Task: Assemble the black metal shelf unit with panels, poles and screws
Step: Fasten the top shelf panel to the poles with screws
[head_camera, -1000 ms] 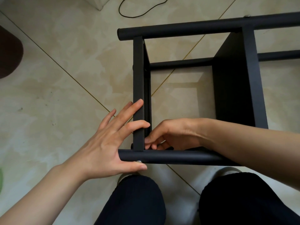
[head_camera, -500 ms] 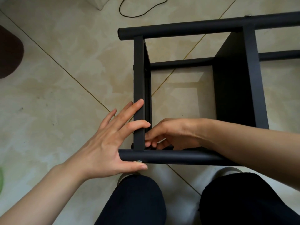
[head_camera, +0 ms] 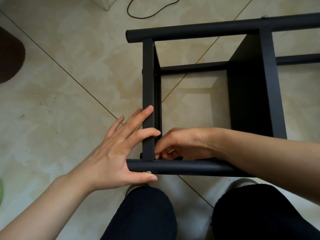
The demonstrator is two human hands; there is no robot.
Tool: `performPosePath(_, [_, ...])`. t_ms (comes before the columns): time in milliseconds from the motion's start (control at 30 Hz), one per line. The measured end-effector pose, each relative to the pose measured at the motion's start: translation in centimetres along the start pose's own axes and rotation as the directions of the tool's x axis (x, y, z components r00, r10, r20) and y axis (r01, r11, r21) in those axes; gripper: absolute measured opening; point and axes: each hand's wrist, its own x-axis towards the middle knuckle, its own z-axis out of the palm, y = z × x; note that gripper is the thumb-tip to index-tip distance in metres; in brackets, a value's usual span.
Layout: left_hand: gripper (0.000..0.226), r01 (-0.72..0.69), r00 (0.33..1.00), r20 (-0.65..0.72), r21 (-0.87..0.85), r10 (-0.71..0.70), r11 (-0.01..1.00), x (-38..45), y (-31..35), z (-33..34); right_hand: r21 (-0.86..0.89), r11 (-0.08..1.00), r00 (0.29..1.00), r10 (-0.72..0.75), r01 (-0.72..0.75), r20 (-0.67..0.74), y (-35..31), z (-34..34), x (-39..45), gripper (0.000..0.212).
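The black shelf unit lies on its side on the tiled floor. Its near pole [head_camera: 190,168] runs across in front of my knees, and the far pole [head_camera: 207,30] runs parallel at the top. Two black panels stand between them, one on the left [head_camera: 148,84] and one on the right [head_camera: 251,92]. My left hand [head_camera: 110,153] is spread flat, fingers on the left panel's edge, thumb under the near pole beside a silver screw head [head_camera: 148,172]. My right hand [head_camera: 180,142] reaches inside the frame, fingertips pinching a small part at the corner joint; the part is mostly hidden.
A black cable [head_camera: 138,14] loops on the floor at the top. A dark brown object [head_camera: 10,54] sits at the left edge, a white corner [head_camera: 105,2] at the top. My knees [head_camera: 142,213] are just under the near pole.
My right fingertips have shifted slightly at the corner joint. My left hand and the frame have stayed in place.
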Motion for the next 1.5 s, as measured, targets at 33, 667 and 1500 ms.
performPosePath(33, [0.083, 0.0, 1.0, -0.001, 0.0, 0.0, 1.0, -0.02, -0.02, 0.0, -0.025, 1.0, 1.0, 0.007, -0.008, -0.019, -0.06, -0.01, -0.04, 0.021])
performPosePath(667, [0.082, 0.001, 1.0, -0.001, -0.004, -0.001, 1.0, -0.02, 0.1, -0.01, 0.047, 0.995, 0.995, -0.09, 0.089, 0.036, 0.13, 0.46, 0.09, 0.038])
performPosePath(1500, [0.083, 0.0, 1.0, -0.008, 0.004, 0.0, 1.0, -0.05, 0.0, 0.06, -0.017, 0.998, 0.998, -0.067, 0.067, -0.006, 0.38, 0.33, 0.36, 0.028])
